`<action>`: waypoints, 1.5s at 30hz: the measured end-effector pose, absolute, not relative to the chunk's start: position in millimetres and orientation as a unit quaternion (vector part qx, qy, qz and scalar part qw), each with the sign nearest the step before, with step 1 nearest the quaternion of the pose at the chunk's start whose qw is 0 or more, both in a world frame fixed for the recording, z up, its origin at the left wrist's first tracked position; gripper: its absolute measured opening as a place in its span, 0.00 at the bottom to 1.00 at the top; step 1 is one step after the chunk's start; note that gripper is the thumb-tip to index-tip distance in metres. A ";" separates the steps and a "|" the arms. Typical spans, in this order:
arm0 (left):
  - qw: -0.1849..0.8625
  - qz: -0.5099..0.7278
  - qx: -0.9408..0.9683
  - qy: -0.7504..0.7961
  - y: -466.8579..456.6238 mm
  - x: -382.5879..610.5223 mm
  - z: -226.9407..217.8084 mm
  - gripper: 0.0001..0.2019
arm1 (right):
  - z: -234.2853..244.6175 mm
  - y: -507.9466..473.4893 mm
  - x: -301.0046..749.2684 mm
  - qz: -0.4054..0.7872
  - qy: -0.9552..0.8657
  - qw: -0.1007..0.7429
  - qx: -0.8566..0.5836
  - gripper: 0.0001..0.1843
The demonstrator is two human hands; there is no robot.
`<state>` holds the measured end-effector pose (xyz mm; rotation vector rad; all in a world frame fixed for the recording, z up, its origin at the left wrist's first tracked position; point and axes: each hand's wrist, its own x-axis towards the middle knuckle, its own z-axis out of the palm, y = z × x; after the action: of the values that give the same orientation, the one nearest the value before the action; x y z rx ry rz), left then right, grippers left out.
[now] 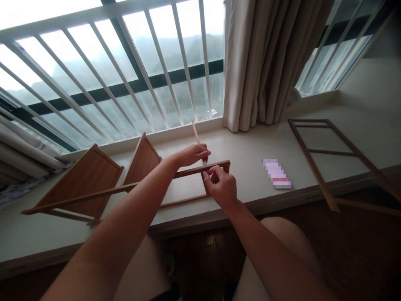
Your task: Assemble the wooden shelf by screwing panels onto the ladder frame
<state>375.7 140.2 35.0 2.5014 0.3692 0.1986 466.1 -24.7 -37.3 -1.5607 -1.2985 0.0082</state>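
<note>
A brown wooden shelf unit (pixel 119 189) lies on its side on the window sill, its long rail running from the lower left to between my hands. Two flat shelf boards (pixel 82 184) stand up from it on the left. My left hand (pixel 192 154) reaches over the rail with its fingers closed around a thin wooden slat (pixel 196 133) that points toward the window. My right hand (pixel 221 184) is closed in a pinch against the near side of the rail, close to its right end. What its fingertips hold is too small to make out.
A separate wooden frame (pixel 332 152) leans over the sill's edge on the right. A pinkish, pixelated flat item (pixel 277 173) lies on the sill (pixel 244 146). Behind are white window bars (pixel 163 62) and a beige curtain (pixel 253 62). My knees are below the sill's edge.
</note>
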 end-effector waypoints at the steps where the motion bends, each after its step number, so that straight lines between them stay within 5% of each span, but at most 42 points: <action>1: 0.297 0.075 0.942 0.140 140.1 375.9 35.1 0.26 | -38.2 -24.2 466.0 0.005 -0.540 0.534 -0.650 0.10; 10: 0.307 0.075 0.938 0.143 139.0 376.9 35.2 0.25 | -39.6 -22.3 464.8 -0.014 -0.541 0.549 -0.637 0.08; 20: 0.305 0.077 0.938 0.145 138.6 376.8 34.6 0.26 | -35.3 -26.1 471.3 0.023 -0.550 0.520 -0.653 0.25; 35: 0.308 0.078 0.937 0.145 139.0 376.0 34.2 0.26 | -32.6 -52.1 455.7 0.179 -0.574 0.637 -0.483 0.07; 45: 0.303 0.074 0.939 0.145 138.4 375.7 35.0 0.26 | -19.5 -58.8 457.2 0.149 -0.626 0.637 -0.425 0.11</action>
<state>375.7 138.4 35.0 2.4889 0.3836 0.1948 457.2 -58.8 -19.5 -0.9695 -1.4301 0.3395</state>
